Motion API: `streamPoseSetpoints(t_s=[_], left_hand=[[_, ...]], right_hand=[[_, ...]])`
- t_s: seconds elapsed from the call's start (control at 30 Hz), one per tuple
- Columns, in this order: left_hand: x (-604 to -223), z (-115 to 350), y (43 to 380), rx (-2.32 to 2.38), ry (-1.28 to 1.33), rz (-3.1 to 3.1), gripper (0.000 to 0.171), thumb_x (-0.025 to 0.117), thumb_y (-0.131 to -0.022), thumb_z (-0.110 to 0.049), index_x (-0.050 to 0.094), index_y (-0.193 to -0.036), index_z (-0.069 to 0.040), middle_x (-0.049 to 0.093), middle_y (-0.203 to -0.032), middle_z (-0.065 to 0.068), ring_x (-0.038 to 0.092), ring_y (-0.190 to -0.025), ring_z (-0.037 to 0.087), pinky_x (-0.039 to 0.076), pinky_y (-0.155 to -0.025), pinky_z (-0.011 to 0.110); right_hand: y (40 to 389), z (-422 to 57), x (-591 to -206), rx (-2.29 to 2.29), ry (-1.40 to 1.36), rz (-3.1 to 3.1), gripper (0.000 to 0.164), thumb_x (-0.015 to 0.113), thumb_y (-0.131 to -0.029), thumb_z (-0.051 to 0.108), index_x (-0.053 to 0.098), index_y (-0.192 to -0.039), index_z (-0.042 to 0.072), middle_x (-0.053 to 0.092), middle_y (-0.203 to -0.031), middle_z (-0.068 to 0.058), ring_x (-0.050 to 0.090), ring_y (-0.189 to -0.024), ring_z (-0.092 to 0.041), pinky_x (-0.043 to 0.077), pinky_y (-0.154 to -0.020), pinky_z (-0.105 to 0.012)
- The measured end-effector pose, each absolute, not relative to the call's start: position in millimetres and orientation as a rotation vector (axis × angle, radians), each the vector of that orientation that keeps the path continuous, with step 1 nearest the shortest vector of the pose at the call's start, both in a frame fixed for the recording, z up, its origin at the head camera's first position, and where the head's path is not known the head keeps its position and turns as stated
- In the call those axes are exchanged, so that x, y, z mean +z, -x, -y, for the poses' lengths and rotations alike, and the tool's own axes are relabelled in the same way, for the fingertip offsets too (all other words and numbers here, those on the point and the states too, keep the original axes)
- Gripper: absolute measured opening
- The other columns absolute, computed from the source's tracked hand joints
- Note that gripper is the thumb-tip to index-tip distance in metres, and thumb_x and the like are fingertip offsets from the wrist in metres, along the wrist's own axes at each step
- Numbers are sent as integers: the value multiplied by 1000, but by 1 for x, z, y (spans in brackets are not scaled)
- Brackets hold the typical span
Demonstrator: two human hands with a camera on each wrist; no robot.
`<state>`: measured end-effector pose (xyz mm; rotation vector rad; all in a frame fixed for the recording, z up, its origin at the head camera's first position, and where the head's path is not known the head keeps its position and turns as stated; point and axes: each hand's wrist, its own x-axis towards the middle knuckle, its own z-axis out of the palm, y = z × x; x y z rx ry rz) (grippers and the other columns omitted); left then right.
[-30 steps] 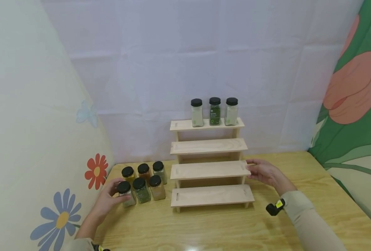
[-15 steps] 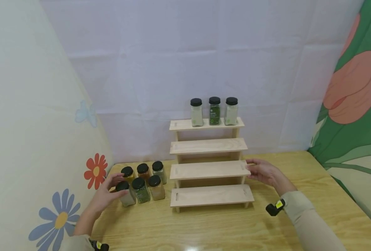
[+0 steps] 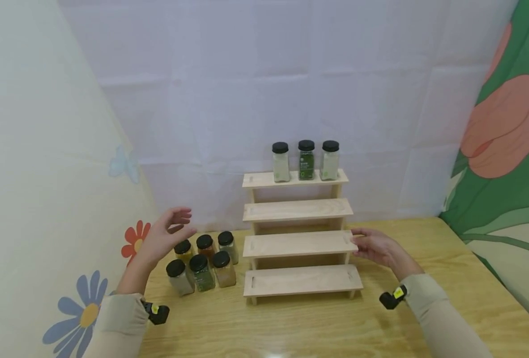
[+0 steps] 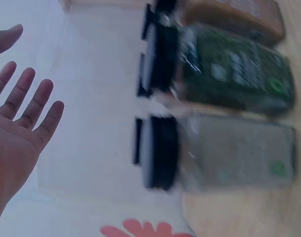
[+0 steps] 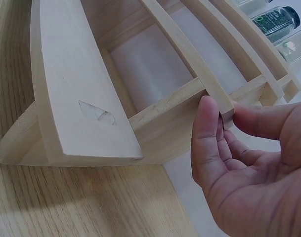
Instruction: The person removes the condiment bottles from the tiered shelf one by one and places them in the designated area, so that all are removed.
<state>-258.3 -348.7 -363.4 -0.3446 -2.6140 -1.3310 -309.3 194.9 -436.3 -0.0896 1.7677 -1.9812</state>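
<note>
My left hand (image 3: 168,233) hovers over the back of a cluster of black-lidded spice jars, its fingers spread and holding nothing. Below it stand a jar of pale powder (image 3: 182,281), a jar of green herbs (image 3: 203,276) and a jar of tan powder (image 3: 225,273), with more jars behind. In the left wrist view the pale jar (image 4: 239,153) is apart from the fingers. On the right, my right hand (image 3: 378,247) pinches the end of a tier on the wooden step rack (image 3: 298,243). Thumb and fingertips meet at that board's corner in the right wrist view.
Three spice jars, one of them a green jar (image 3: 306,161), stand on the rack's top tier; the lower tiers are bare. A white cloth (image 3: 228,99) hangs behind the wooden table (image 3: 291,328). A flower-painted panel (image 3: 67,199) borders the left side.
My left hand has let go of the front-left pale jar and risen up and back, away from it. My right hand stays at the rack, and the jars keep their places.
</note>
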Motion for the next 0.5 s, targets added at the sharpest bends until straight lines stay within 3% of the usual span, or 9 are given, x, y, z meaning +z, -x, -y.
streamPoseSetpoints(t_s=[0.23, 0.5], left_hand=[[-333, 310, 288, -1291, 450, 2601, 61, 73, -95, -33, 46, -144, -10, 54, -138, 18, 51, -129, 39, 36, -112, 60], [-312, 274, 315, -1333, 548, 2567, 58, 73, -95, -24, 47, -145, -10, 53, -141, 18, 51, -129, 38, 37, -111, 57]], right_hand=[[309, -195, -435, -1984, 79, -1782, 58, 52, -103, 1, 24, -151, -12, 68, -97, -3, 65, -83, -12, 57, -73, -25], [309, -195, -436, -1986, 77, -1788, 59, 53, -102, 1, 23, -151, -12, 69, -96, -2, 66, -83, -11, 57, -72, -25]])
